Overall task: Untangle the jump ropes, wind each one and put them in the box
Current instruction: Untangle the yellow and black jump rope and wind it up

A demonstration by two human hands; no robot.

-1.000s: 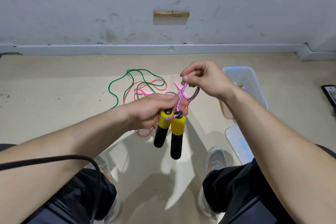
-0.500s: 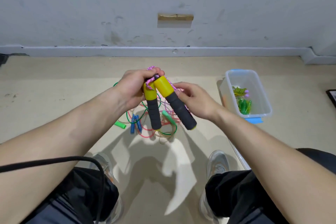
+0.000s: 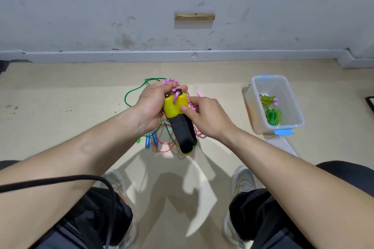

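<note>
Two yellow-and-black jump rope handles (image 3: 178, 119) are held side by side above the floor, with their pink-purple braided rope (image 3: 172, 83) bunched at the top. My left hand (image 3: 151, 105) grips the handles and the rope bundle from the left. From the right, my right hand (image 3: 206, 117) holds the same handles, thumb pressed on the yellow part. Beneath them on the floor lies a tangle of green, pink and clear ropes (image 3: 162, 139) with blue handles (image 3: 150, 141). A clear plastic box (image 3: 291, 103) stands to the right, holding a wound green rope (image 3: 272, 114).
The box lid (image 3: 283, 145) with a blue clip lies on the floor just in front of the box. My shoes (image 3: 242, 178) and knees frame the near floor. A black cable (image 3: 60, 180) crosses my left forearm. The wall runs along the back.
The two handles, splayed apart half a second ago, are now pressed together side by side. My right hand slid up from the black grip to the yellow tops.
</note>
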